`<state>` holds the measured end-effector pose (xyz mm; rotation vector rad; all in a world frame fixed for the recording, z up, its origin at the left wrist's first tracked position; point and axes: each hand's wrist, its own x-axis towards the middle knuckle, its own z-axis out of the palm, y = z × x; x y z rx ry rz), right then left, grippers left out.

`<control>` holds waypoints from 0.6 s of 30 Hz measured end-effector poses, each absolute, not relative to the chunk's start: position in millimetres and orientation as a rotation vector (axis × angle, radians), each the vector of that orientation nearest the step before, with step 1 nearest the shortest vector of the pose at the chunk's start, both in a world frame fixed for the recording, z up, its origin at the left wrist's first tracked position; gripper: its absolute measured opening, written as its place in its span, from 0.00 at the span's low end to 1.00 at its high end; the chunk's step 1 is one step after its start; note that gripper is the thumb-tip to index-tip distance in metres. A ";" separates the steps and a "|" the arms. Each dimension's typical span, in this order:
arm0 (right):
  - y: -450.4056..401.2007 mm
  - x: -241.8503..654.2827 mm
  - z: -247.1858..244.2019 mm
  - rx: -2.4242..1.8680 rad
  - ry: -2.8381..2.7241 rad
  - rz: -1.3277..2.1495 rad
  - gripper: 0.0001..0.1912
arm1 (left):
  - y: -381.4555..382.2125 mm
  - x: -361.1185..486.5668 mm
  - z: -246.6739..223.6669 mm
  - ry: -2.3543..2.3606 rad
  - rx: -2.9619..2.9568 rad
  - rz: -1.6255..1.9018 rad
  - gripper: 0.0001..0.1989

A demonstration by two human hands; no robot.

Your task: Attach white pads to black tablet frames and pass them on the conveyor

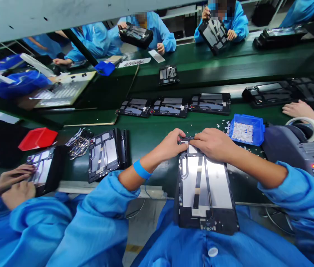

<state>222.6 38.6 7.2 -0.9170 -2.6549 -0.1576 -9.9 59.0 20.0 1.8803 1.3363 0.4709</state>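
Note:
A black tablet-like device (218, 185) with silver plates inside lies in front of me, its near end against my blue smock. My left hand (170, 142) grips its top left corner, thumb and fingers closed on the edge. At the top edge, right beside it, my right hand (211, 142) has its fingertips pressed together on the frame; any small part under them is hidden. A blue wristband (142, 170) circles my left wrist.
To the right are a blue tray (260, 129) of white pieces and a tape dispenser (293, 148). Leftward stand stacked devices (103, 155), small parts (79, 144) and a red tray (38, 138). Devices (169, 106) line the green bench behind. Co-workers' hands (19, 185) work at far left.

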 end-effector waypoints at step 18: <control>-56.9 234.2 54.0 -1.250 -1.962 1.152 0.33 | -34.3 -119.3 36.9 1.592 1.174 0.932 0.40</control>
